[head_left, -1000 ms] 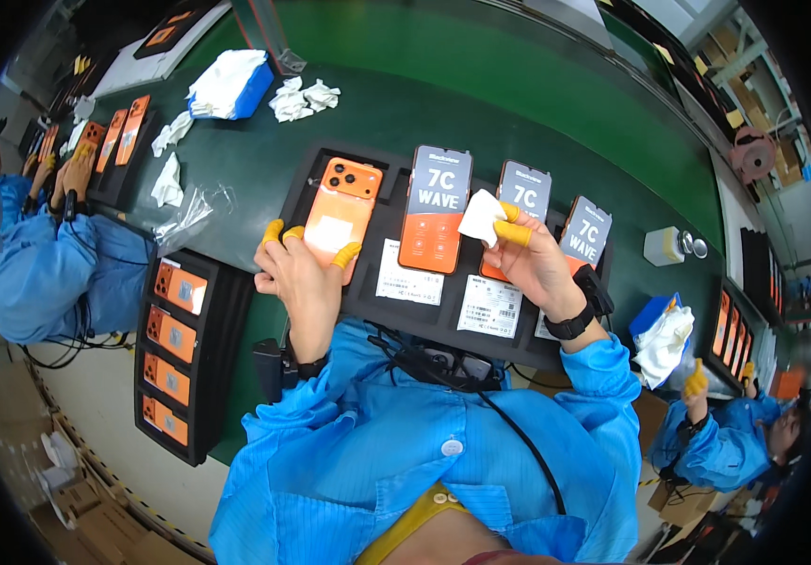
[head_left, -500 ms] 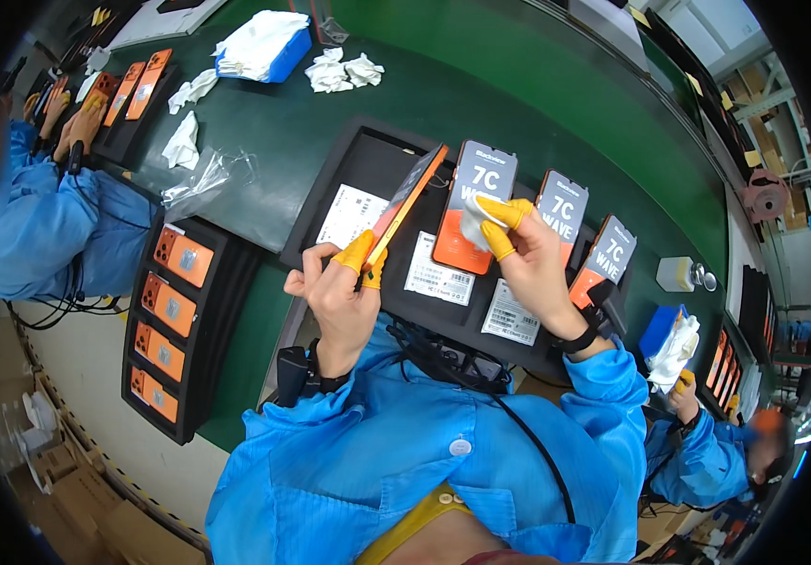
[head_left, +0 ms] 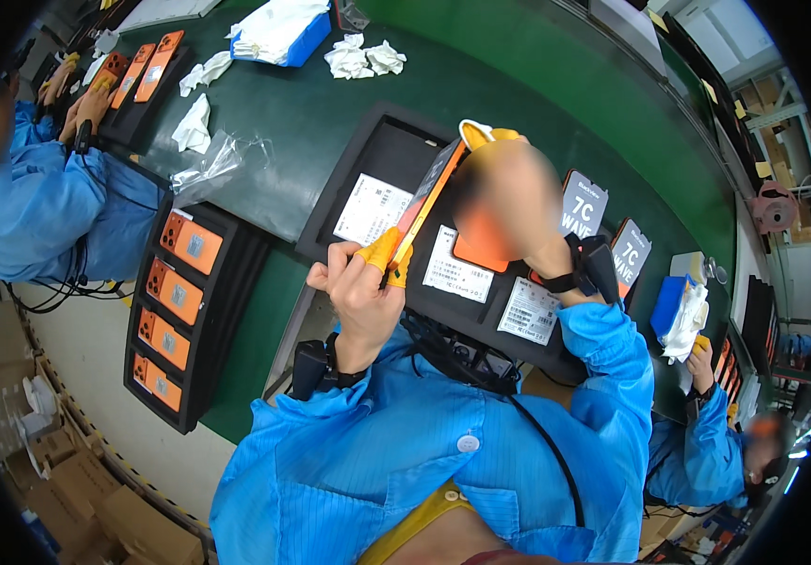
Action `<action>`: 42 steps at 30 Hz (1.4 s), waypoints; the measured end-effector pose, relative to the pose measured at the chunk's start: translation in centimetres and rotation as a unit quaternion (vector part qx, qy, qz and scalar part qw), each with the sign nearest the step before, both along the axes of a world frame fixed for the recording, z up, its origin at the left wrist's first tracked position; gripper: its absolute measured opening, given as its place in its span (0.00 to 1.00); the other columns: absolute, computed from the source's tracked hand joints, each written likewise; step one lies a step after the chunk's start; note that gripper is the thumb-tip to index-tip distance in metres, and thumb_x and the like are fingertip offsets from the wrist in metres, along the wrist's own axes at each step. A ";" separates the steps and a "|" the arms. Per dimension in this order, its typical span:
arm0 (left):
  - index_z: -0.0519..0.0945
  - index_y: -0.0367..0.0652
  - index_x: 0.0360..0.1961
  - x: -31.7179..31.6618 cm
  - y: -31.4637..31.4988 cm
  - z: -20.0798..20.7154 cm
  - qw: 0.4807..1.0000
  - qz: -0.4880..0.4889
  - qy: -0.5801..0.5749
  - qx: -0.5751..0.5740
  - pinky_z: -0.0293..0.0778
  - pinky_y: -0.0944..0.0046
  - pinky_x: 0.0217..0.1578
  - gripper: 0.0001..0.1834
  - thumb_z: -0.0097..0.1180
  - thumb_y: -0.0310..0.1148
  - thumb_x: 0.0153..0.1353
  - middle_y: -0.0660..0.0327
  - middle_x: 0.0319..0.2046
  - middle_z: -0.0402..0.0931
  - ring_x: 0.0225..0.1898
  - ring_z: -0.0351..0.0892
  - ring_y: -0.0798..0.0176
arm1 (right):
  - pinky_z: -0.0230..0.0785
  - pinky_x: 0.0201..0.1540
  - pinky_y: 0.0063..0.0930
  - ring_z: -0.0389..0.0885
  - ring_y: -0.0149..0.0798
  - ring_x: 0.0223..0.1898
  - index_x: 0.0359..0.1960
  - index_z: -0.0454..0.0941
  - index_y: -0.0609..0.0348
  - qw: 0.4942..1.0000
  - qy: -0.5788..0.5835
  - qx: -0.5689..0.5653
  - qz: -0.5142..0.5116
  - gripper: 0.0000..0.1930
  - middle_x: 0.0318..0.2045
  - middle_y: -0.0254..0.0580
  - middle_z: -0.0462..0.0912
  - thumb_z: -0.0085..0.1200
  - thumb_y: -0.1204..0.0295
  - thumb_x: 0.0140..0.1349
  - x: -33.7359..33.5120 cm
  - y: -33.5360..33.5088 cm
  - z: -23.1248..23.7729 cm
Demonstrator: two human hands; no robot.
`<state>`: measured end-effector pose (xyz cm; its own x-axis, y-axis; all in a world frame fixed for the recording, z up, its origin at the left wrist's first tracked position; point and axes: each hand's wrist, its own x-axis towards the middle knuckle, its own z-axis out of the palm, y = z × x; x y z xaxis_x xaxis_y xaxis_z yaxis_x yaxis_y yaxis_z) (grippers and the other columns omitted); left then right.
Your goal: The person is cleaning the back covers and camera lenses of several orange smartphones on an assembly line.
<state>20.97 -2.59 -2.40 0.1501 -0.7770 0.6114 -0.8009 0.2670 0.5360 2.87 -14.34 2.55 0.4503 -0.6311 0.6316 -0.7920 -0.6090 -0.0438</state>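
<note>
My left hand [head_left: 365,294], yellow covers on its fingertips, grips an orange-edged smartphone [head_left: 431,196] by its lower end. The phone stands tilted on edge over a black foam tray [head_left: 338,181]. At the phone's upper end, my right hand [head_left: 519,193] pinches a white wiping cloth [head_left: 469,134]; motion smears much of this hand. Beneath it, another orange phone [head_left: 483,247] is partly hidden. Two more grey-and-orange phones, a middle one [head_left: 583,203] and a right one [head_left: 631,254], rest in the tray. White printed labels [head_left: 373,210] lie along its near side.
Left of me, a black tray [head_left: 220,325] holds several orange phones. A blue box of white wipes [head_left: 304,42], crumpled wipes [head_left: 349,58] and a clear plastic bag [head_left: 217,168] are on the green table [head_left: 264,113]. Co-workers sit at both sides; another wipe box [head_left: 674,306] stands right.
My right hand with the cloth has moved from in front of a lying phone up and left to the held phone's upper end. The whole view has shifted slightly.
</note>
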 end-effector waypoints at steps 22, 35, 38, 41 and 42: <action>0.83 0.41 0.26 0.6 -0.3 0.4 0.999 0.020 0.025 0.017 0.49 0.58 0.37 0.08 0.62 0.26 0.39 0.65 0.19 0.75 0.33 0.71 0.62 | 0.70 0.31 0.31 0.77 0.41 0.31 0.41 0.78 0.63 0.977 -0.007 0.041 0.211 0.18 0.32 0.43 0.77 0.56 0.74 0.44 3.5 5.9 -1.9; 0.83 0.40 0.33 -0.2 -7.2 7.0 0.953 -0.101 -0.130 0.254 0.56 0.54 0.41 0.14 0.61 0.40 0.51 0.53 0.23 0.76 0.39 0.72 0.53 | 0.70 0.38 0.44 0.76 0.58 0.36 0.39 0.78 0.67 0.965 -0.191 0.175 0.052 0.12 0.35 0.55 0.72 0.48 0.82 0.53 0.9 -1.0 -1.6; 0.82 0.40 0.24 -0.7 -7.3 6.2 0.978 -0.087 -0.156 0.110 0.55 0.54 0.39 0.05 0.58 0.29 0.47 0.56 0.23 0.74 0.37 0.72 0.55 | 0.70 0.39 0.42 0.76 0.57 0.37 0.47 0.77 0.62 0.961 -0.212 0.168 0.057 0.19 0.36 0.54 0.73 0.48 0.83 0.52 1.1 -0.2 -0.5; 0.84 0.42 0.28 -0.9 -5.2 6.2 0.996 -0.047 -0.077 0.013 0.52 0.58 0.38 0.07 0.61 0.29 0.45 0.60 0.22 0.69 0.34 0.69 0.60 | 0.73 0.36 0.39 0.78 0.52 0.35 0.51 0.76 0.57 0.969 -0.221 0.071 0.090 0.26 0.39 0.51 0.75 0.49 0.85 0.46 1.4 1.5 1.8; 0.85 0.42 0.30 -0.7 -4.1 6.4 0.998 -0.023 -0.063 -0.014 0.51 0.58 0.39 0.09 0.62 0.29 0.45 0.60 0.23 0.69 0.33 0.69 0.60 | 0.73 0.35 0.39 0.78 0.50 0.34 0.51 0.77 0.58 0.972 -0.210 0.035 0.103 0.27 0.39 0.50 0.76 0.50 0.85 0.44 1.7 2.6 2.8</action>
